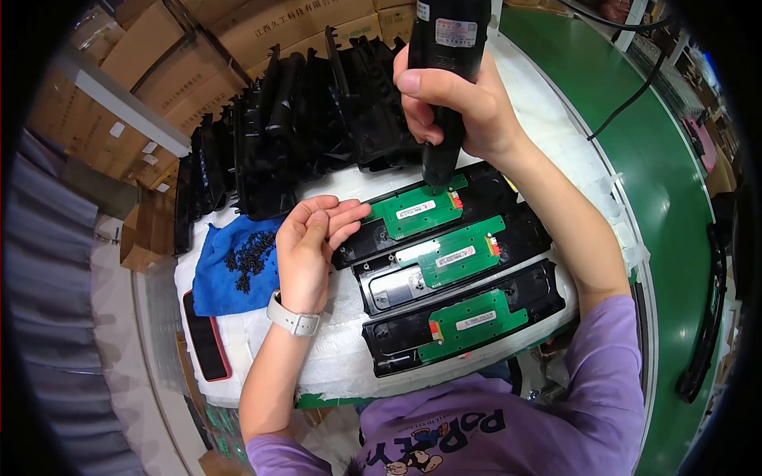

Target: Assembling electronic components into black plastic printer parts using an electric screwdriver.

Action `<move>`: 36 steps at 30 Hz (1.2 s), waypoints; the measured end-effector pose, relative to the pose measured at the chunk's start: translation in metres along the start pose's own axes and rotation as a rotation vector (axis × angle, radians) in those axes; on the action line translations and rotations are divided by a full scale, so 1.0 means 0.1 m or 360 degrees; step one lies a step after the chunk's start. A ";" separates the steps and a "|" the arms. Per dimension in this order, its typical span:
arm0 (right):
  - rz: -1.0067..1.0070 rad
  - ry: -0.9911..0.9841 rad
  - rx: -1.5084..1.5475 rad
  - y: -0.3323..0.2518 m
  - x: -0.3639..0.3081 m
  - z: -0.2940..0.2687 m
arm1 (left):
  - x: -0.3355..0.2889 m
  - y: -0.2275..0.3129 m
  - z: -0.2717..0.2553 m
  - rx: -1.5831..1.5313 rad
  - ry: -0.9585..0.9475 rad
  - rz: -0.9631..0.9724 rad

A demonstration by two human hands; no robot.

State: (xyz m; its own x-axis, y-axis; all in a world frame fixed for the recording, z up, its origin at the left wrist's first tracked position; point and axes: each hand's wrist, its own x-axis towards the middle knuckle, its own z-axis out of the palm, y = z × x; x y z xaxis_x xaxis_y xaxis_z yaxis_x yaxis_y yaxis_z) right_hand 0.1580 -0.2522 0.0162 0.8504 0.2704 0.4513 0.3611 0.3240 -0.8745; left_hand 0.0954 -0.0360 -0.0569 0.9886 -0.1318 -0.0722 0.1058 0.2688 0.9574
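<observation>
My right hand (pixel 456 99) is wrapped round a black electric screwdriver (pixel 446 147), held upright. Its tip meets the right part of the farthest green circuit board (pixel 395 224), which lies in a long black plastic housing (pixel 486 186). At that board's left end is my left hand (pixel 317 230), its fingers loosely bent and apart, one fingertip at the board's edge. I see nothing held in it, though the palm is partly hidden. Closer to me lie a second housing with a green board (pixel 454 274) and a third with a green board (pixel 476 305).
Left of the housings, a blue cloth (pixel 214 270) bears a heap of small black screws (pixel 252 258). A red-edged phone (pixel 208 337) lies by the white table's left edge. Many black plastic housings (pixel 278 135) stand packed at the back, before cardboard boxes (pixel 278 32).
</observation>
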 end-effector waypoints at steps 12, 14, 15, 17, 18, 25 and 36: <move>-0.0033 -0.0153 -0.0145 0.02 -0.02 0.06 | 0.03 -0.01 -0.09 0.0050 -0.0142 -0.0178; -0.0014 -0.0180 -0.0162 0.00 -0.03 0.07 | 0.02 -0.01 -0.03 0.0096 -0.0066 -0.0194; -0.0023 -0.0178 -0.0161 0.01 -0.04 0.08 | 0.02 -0.01 -0.01 0.0102 -0.0070 -0.0189; -0.0043 -0.0184 -0.0194 0.03 -0.05 0.09 | 0.02 -0.02 0.02 0.0185 -0.0054 -0.0167; -0.0038 -0.0189 -0.0162 0.02 -0.05 0.09 | 0.02 -0.04 -0.01 0.0164 -0.0085 -0.0153; -0.0013 -0.0184 -0.0040 0.03 -0.04 0.01 | 0.04 -0.04 -0.05 0.0264 -0.0162 -0.0166; -0.0068 -0.0239 0.0307 -0.12 -0.15 0.15 | -0.02 0.00 -0.05 0.0129 -0.0154 -0.0039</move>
State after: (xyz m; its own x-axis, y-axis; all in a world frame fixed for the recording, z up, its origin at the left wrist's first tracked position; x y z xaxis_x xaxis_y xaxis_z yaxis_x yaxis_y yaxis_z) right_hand 0.1351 -0.2464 0.0229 0.7643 0.3799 0.5211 0.3034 0.5012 -0.8104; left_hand 0.0941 -0.0311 -0.0586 0.9705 -0.2298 -0.0725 0.1172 0.1871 0.9753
